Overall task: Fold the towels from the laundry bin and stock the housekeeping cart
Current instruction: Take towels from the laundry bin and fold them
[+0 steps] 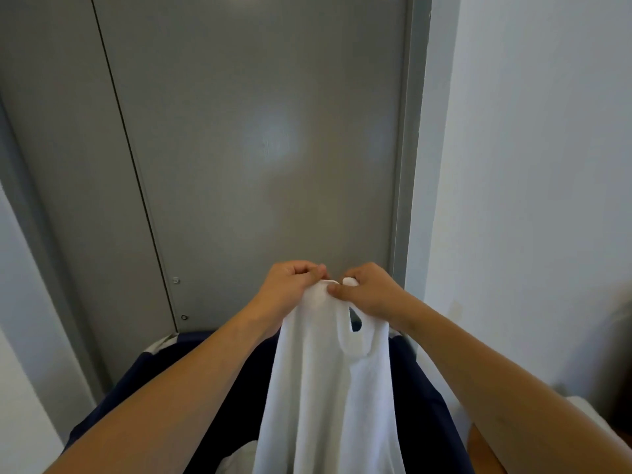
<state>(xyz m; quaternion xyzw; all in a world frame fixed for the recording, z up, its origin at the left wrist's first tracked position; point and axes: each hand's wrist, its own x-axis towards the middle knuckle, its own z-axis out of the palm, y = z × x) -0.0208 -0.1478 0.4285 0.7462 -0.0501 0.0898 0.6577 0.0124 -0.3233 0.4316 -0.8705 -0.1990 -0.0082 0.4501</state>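
White towel (328, 388) hangs, top edge pinched by both hands' fingers (333, 289).

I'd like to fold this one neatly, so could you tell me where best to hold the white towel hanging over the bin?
Grip the white towel along its top edge, from above, one corner per hand. The left hand and right hand already pinch it there close together, and it hangs bunched; sliding the hands apart along that edge would probably spread it flat.

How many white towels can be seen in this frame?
2, possibly more hidden. One towel hangs from the left hand and right hand; a second white towel lies in the dark bin.
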